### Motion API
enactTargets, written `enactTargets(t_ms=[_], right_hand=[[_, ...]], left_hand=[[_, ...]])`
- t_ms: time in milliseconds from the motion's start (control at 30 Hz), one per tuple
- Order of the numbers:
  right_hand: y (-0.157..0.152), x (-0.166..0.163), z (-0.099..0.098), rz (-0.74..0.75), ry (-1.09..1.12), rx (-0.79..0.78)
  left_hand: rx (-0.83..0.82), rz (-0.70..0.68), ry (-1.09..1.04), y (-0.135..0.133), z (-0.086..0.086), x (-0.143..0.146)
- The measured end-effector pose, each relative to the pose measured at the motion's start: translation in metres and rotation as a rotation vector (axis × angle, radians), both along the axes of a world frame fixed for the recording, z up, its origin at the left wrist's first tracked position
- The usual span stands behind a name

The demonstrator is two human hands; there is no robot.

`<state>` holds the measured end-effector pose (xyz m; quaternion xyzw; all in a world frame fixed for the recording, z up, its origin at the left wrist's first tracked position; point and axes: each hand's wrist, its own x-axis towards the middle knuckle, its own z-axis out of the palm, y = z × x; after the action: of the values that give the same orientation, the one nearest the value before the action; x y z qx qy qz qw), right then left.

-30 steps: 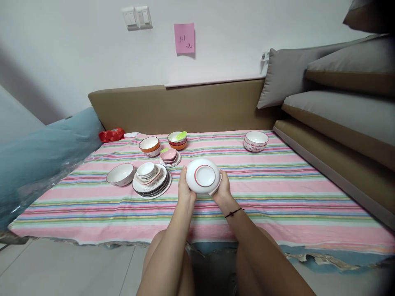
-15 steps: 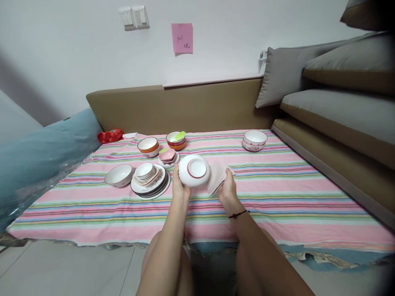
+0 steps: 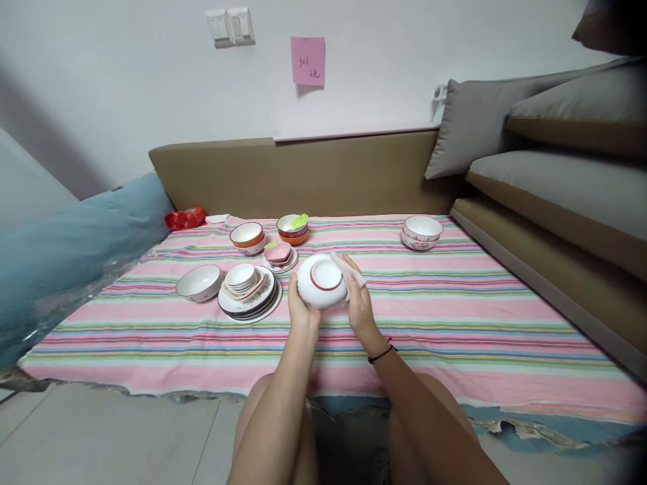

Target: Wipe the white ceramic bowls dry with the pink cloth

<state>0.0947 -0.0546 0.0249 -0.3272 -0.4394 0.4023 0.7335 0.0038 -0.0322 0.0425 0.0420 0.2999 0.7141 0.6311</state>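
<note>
A white bowl (image 3: 314, 294) with a red ring round its foot is held up over the striped cloth, its base turned toward me. My left hand (image 3: 302, 310) grips its left side, fingers closed on the rim. In my right hand (image 3: 359, 303) is a pale pink cloth (image 3: 354, 271), pressed to the bowl's right side near the foot. Left of the bowl stands a stack of plates (image 3: 273, 302) topped by small white bowls (image 3: 240, 275). Just behind is a pink dish (image 3: 278, 252) on small plates.
A wide white bowl (image 3: 199, 283) sits at the left. Orange-banded bowls (image 3: 247, 234) and a bowl pair with a lime-green item (image 3: 299, 221) stand behind. Two stacked bowls (image 3: 422, 228) are at the right, near piled cushions (image 3: 550, 182). A red bundle (image 3: 185, 218) lies back left.
My right hand has moved left and brought the pink cloth from beside the bowl onto its side. The left hand still holds the bowl. The whole view has shifted slightly.
</note>
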Motion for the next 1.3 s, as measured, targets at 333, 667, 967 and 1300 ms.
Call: enactTargets(t_ms=[333, 667, 967, 1300], right_hand=[[-0.016, -0.023, -0.019, -0.108, -0.566, 0.124], [-0.025, -0.028, -0.016, -0.305, -1.151, 0.287], [-0.007, 0.002, -0.001, -0.379, -0.917, 0.131], [0.007, 0.009, -0.015, -0.091, -0.031, -0.429]], left_hand=[[-0.047, -0.024, -0.063, 0.005, 0.003, -0.018], [0.044, -0.286, -0.036, 0.002, -0.003, -0.019], [0.085, -0.15, 0.459, -0.007, -0.008, -0.006], [0.023, -0.029, 0.171, 0.001, 0.0, -0.007]])
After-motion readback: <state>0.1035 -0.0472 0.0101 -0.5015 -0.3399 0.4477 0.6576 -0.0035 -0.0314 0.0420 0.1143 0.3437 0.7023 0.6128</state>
